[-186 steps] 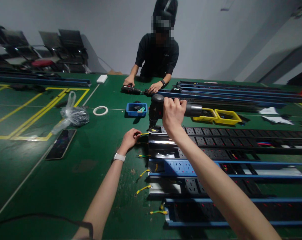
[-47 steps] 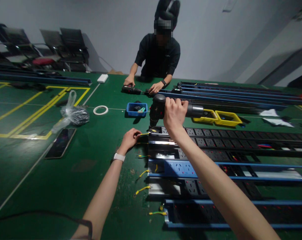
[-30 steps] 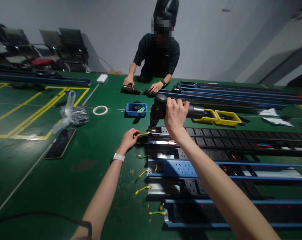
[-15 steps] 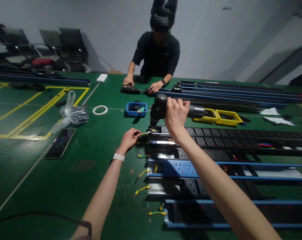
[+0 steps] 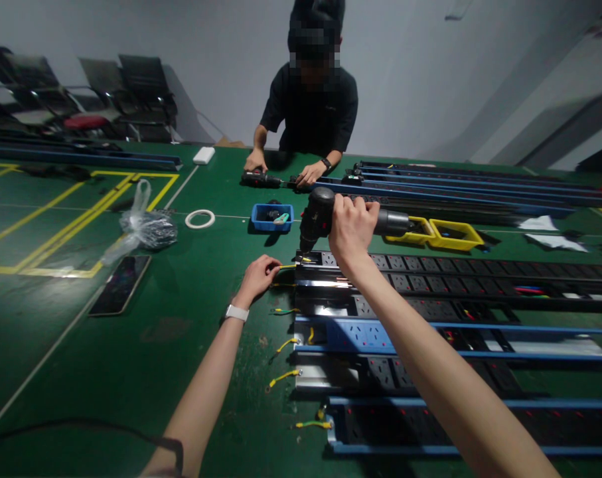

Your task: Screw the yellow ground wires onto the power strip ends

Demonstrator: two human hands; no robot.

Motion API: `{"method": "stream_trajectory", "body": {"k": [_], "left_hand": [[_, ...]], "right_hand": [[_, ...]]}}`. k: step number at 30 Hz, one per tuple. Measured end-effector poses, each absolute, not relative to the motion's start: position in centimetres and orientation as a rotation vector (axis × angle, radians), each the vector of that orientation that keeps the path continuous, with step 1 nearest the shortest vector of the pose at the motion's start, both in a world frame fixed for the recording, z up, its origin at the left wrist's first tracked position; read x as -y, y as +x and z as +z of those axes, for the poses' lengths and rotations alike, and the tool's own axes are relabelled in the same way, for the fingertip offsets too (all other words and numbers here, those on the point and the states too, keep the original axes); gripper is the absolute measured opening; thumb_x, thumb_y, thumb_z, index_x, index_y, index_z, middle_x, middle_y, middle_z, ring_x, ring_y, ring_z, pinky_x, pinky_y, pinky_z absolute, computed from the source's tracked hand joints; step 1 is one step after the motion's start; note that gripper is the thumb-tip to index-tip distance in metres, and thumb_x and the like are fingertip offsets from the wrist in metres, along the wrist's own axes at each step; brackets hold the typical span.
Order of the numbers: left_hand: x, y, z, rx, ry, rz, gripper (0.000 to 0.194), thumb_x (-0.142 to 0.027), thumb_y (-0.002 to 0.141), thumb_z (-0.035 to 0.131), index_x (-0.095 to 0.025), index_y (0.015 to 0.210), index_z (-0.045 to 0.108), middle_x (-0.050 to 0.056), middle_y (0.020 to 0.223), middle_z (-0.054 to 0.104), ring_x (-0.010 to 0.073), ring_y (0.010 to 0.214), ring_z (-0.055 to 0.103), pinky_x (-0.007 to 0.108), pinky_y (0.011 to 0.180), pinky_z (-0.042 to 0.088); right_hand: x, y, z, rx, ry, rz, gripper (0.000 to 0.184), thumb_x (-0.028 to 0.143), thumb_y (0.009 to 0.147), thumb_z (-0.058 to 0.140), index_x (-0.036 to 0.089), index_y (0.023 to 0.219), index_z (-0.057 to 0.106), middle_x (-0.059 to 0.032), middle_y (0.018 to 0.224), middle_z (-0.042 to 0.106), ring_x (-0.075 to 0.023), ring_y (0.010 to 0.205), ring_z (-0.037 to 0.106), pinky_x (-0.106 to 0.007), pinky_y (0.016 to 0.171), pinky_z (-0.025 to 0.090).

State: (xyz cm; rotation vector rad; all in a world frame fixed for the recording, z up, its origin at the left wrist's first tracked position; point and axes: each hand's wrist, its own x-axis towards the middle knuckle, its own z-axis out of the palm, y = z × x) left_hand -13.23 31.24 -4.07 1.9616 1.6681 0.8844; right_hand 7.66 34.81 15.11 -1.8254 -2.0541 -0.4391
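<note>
My right hand [image 5: 353, 229] is wrapped round the handle of a black power drill [image 5: 316, 216]. The drill points down, its nose over the left end of the farthest strip in the near row, a black power strip [image 5: 395, 262]; whether the bit touches is hidden. Between thumb and fingers my left hand [image 5: 258, 275] pinches a yellow wire [image 5: 287, 267] that comes out of that same end. Nearer to me lie more power strips, among them one with a blue face [image 5: 360, 333]. Short yellow-green wires [image 5: 283, 378] stick out from their left ends.
Across the green table a co-worker [image 5: 313, 113] holds another drill [image 5: 261, 178] at a strip. Between us stand a blue bin [image 5: 271, 218] and yellow bins [image 5: 454, 234]. To the left lie a white ring [image 5: 200, 219], a plastic bag [image 5: 149, 226] and a phone [image 5: 120, 285].
The co-worker's head has shifted slightly to the left and lower. My hands, the drill and the wire stay practically where they were.
</note>
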Motion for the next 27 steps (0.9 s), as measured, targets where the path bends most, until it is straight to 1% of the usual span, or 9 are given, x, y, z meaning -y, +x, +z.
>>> {"method": "stream_trajectory", "body": {"k": [4, 13, 16, 21, 24, 27], "left_hand": [[-31.26, -13.26, -4.17, -1.662, 1.977, 0.886, 0.028, -0.039, 0.092, 0.053, -0.019, 0.097, 0.073, 0.005, 0.096, 0.065, 0.0099, 0.072, 0.053, 0.023, 0.071, 0.041], [-31.27, -13.22, -4.21, -1.66, 1.969, 0.867, 0.031, -0.041, 0.093, 0.052, -0.019, 0.1, 0.072, 0.005, 0.098, 0.065, 0.0102, 0.076, 0.054, 0.022, 0.072, 0.039], [-31.33, -13.3, -4.41, -1.66, 1.971, 0.862, 0.034, -0.045, 0.093, 0.051, -0.019, 0.1, 0.072, 0.005, 0.097, 0.065, 0.01, 0.074, 0.053, 0.022, 0.071, 0.038], [-31.45, -13.46, -4.62, -1.634, 1.971, 0.859, 0.046, -0.057, 0.092, 0.047, -0.02, 0.1, 0.072, 0.005, 0.096, 0.064, 0.0096, 0.072, 0.052, 0.022, 0.07, 0.038], [-31.48, -13.52, -4.63, -1.626, 1.979, 0.864, 0.048, -0.059, 0.092, 0.046, -0.019, 0.1, 0.072, 0.006, 0.097, 0.064, 0.0108, 0.076, 0.054, 0.022, 0.07, 0.038], [-31.47, -13.53, -4.62, -1.631, 1.97, 0.863, 0.046, -0.056, 0.093, 0.047, -0.019, 0.1, 0.072, 0.005, 0.097, 0.065, 0.011, 0.077, 0.055, 0.022, 0.07, 0.039]], "right_hand": [[-34.88, 7.61, 15.1, 2.055, -1.831, -0.453, 0.038, 0.011, 0.095, 0.026, 0.013, 0.109, 0.061, -0.0126, 0.102, 0.066, -0.0194, 0.104, 0.05, -0.037, 0.094, 0.027], [-34.94, 7.66, 15.02, 2.065, -1.822, -0.484, 0.035, 0.012, 0.096, 0.028, 0.012, 0.108, 0.061, -0.0131, 0.101, 0.066, -0.0187, 0.102, 0.05, -0.036, 0.093, 0.026], [-34.88, 7.57, 15.14, 2.074, -1.833, -0.46, 0.035, 0.012, 0.096, 0.027, 0.013, 0.107, 0.06, -0.0127, 0.102, 0.066, -0.02, 0.103, 0.05, -0.037, 0.093, 0.026], [-35.03, 7.3, 15.19, 2.08, -1.821, -0.455, 0.037, 0.013, 0.096, 0.024, 0.015, 0.107, 0.06, -0.0119, 0.104, 0.066, -0.0214, 0.104, 0.05, -0.038, 0.093, 0.026], [-35.15, 7.17, 15.23, 2.079, -1.81, -0.442, 0.038, 0.014, 0.097, 0.024, 0.014, 0.107, 0.06, -0.0122, 0.104, 0.066, -0.0217, 0.105, 0.05, -0.038, 0.094, 0.026], [-35.25, 7.14, 15.31, 2.097, -1.769, -0.443, 0.037, 0.013, 0.096, 0.025, 0.013, 0.106, 0.061, -0.0135, 0.103, 0.066, -0.0207, 0.104, 0.049, -0.037, 0.094, 0.025]]}}
